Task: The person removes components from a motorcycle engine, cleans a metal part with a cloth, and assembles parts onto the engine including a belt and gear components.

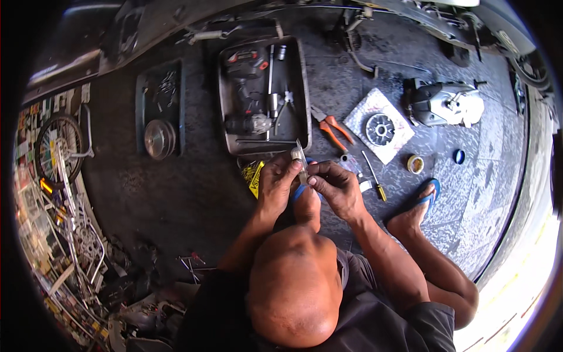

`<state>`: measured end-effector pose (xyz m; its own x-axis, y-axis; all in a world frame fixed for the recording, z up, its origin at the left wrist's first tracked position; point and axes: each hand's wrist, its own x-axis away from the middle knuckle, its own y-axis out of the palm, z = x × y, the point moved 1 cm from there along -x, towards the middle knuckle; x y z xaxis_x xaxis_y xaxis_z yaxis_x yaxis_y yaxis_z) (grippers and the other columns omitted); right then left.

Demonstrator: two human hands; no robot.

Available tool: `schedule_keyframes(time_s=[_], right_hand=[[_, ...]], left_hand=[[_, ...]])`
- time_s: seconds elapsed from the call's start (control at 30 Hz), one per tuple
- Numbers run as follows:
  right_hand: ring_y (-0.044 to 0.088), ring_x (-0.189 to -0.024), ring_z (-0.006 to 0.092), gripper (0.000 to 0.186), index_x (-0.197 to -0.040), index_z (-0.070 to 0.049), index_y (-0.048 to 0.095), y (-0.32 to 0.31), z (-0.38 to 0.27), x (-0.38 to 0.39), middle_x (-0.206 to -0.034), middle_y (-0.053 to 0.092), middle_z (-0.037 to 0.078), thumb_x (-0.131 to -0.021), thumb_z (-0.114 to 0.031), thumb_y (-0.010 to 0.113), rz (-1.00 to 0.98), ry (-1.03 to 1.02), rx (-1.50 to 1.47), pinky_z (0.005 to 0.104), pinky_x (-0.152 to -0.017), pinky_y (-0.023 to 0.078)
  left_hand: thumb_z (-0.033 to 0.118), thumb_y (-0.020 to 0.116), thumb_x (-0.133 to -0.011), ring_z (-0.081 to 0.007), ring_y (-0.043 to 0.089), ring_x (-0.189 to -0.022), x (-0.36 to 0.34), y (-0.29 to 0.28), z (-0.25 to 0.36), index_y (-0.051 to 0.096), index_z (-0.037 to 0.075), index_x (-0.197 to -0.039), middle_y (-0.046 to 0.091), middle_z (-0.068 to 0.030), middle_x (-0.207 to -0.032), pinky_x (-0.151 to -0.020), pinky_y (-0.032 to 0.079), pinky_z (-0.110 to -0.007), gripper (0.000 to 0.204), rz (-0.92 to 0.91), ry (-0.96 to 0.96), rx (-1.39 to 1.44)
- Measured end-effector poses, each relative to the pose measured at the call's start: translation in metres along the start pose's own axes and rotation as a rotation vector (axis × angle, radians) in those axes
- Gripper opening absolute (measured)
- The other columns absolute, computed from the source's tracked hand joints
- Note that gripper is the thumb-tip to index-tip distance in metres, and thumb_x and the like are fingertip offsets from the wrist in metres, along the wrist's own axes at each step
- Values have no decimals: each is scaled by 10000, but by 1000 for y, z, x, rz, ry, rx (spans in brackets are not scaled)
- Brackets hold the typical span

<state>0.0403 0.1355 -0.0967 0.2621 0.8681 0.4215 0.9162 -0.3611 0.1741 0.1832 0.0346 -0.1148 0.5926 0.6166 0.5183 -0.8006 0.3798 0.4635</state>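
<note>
A small, narrow, translucent pale piece with a thin pointed tip (299, 159) is held upright between my two hands, above my foot. My left hand (278, 183) pinches it between thumb and fingers from the left side. From the right, my right hand (335, 184) grips its lower part with thumb and bent fingertips. What exactly the piece is does not show. Beneath my left hand lies a yellow and black packet (253, 178). Past my right hand rest orange-handled pliers (333, 128) and a yellow-handled screwdriver (375, 178).
Ahead, a black tray (295, 73) holds power tools, sockets and pliers. A smaller tray (142, 105) with metal parts lies left. On the right are a round slotted part (380, 129) on white paper, an open tin (415, 164), a blue lid (459, 156) and a silver casing (448, 104).
</note>
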Motion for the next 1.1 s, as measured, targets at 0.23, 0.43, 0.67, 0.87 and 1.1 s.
schedule_keyframes(time_s=[0.23, 0.43, 0.67, 0.87, 1.1], right_hand=[[659, -946, 176, 202, -1047, 26, 684, -20, -28, 19, -1016, 674, 107, -884, -88, 721, 158, 87, 62, 317, -848, 538], [654, -949, 171, 249, -1064, 26, 675, -26, -27, 25, -1012, 679, 101, -875, -119, 749, 141, 79, -6, 328, -871, 531], [646, -946, 152, 194, -1041, 27, 675, -33, -18, 26, -1006, 698, 93, -904, -108, 702, 133, 136, -127, 324, -843, 522], [689, -832, 248, 155, -985, 34, 653, -28, -33, 27, -935, 686, 153, -861, -58, 663, 194, -66, 471, 353, -738, 538], [601, -775, 460, 180, -920, 22, 563, -12, -47, 20, -856, 599, 234, -813, -95, 648, 226, -141, 774, 516, -676, 498]], left_hand=[[180, 693, -934, -92, 607, -911, -14, 26, -10, 622, -4, -1164, 657, -39, -1001, -811, 514, -256, 303, -166, -100, -29], [170, 713, -919, -92, 610, -911, -16, 31, -11, 602, -13, -1181, 655, -45, -1013, -822, 519, -263, 339, -177, -88, -8], [152, 746, -891, -92, 609, -891, -18, 29, -16, 606, 0, -1153, 645, -28, -979, -833, 514, -265, 334, -221, -65, -5], [172, 751, -886, -87, 610, -883, -18, 37, -22, 577, -13, -1173, 644, -21, -966, -791, 522, -259, 383, -210, 14, -138], [393, 514, -1011, -202, 526, -1200, -21, 49, -18, 397, -26, -1432, 550, -138, -1303, -1034, 400, -340, 606, -414, 124, -292]])
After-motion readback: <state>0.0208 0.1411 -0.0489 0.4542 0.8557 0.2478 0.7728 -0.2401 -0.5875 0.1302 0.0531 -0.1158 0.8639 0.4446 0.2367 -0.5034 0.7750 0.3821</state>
